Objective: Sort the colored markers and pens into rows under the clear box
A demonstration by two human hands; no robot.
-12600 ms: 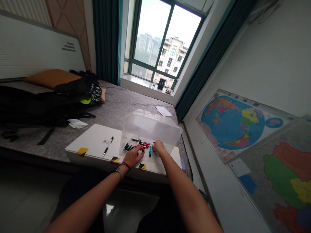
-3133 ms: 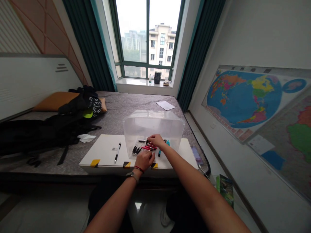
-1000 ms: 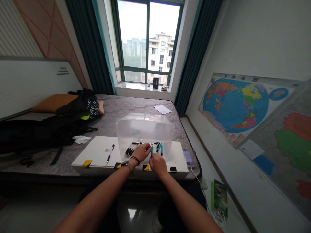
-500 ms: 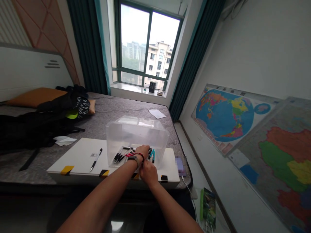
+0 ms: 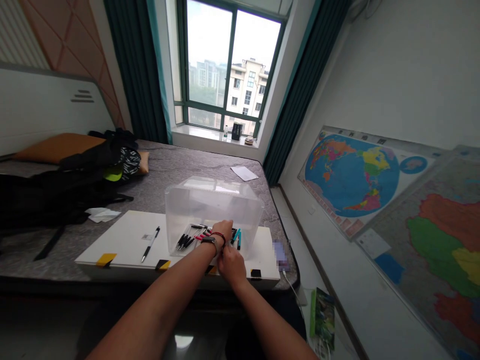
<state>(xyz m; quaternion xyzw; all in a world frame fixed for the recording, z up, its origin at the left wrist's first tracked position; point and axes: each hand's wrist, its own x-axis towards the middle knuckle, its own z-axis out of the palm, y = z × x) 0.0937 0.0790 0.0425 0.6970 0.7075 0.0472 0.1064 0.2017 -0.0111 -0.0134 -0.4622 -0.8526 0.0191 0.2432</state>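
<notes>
A clear plastic box (image 5: 213, 205) lies on its side with its opening toward me. Inside it are several black pens (image 5: 183, 242), some red ones near the middle and teal pens (image 5: 239, 239) at the right. My left hand (image 5: 223, 231), with a watch and a red bracelet, reaches into the opening among the pens, fingers curled. Just below and touching its wrist area is my right hand (image 5: 231, 264), closed with its fingers together. What either hand grips is hidden. A single white-and-black pen (image 5: 150, 245) lies left of the box.
Beneath the box is a white flat board (image 5: 112, 237) with yellow and black tape on its front edge, set on a grey mattress (image 5: 187, 160). Black clothing (image 5: 48, 200) and a crumpled tissue (image 5: 102, 215) lie left. A blurred phone-like item (image 5: 282, 254) with a cable is at right.
Both hands stay in nearly the same place at the box opening, with little visible movement. The whole view has shifted slightly.
</notes>
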